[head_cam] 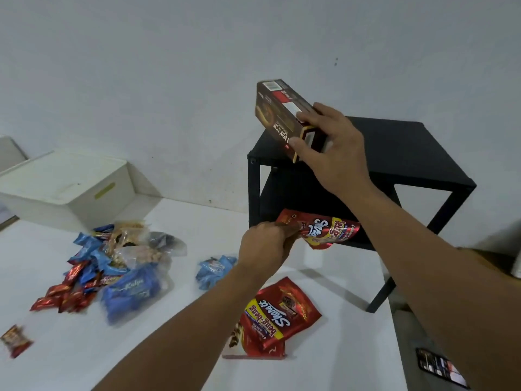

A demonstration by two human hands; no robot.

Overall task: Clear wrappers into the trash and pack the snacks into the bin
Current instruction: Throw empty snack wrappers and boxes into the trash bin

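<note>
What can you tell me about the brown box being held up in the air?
The brown box is a long, narrow cardboard carton, dark brown with red and white panels, a barcode at its far end and lettering along one side. Its near end flap is open, showing a pale inside. The right hand grips that open end, holding it tilted above the black shelf.

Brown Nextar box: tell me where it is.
The brown Nextar box is held up in the right hand, above the black shelf, right of centre.
</note>
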